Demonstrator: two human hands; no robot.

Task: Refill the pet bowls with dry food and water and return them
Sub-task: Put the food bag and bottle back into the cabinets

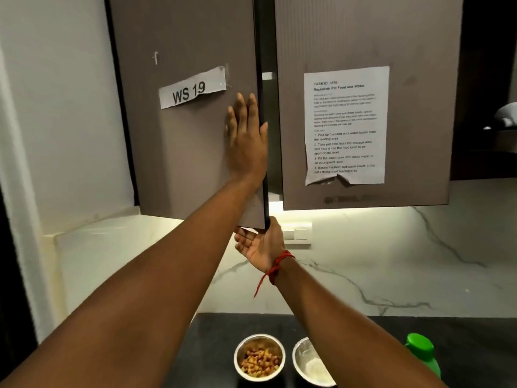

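Note:
My left hand (pixel 246 138) lies flat against the front of the left wall-cabinet door (pixel 184 141), fingers together near its right edge. My right hand (pixel 261 243), with a red thread on the wrist, grips the door's bottom right corner from below. The door stands slightly ajar, with a dark gap beside the right door (pixel 419 107). On the dark counter (pixel 475 345) below stands a steel bowl (pixel 259 357) holding mixed dry pet food. Beside it on the right is a second steel bowl (pixel 309 365), partly hidden by my right forearm; its contents are unclear.
A bottle with a green cap (pixel 422 351) stands right of the bowls. A "WS 19" label (pixel 193 89) and a task sheet (pixel 345 124) are taped to the doors. A white switch plate (pixel 299 233) sits on the marble backsplash. White wall on the left.

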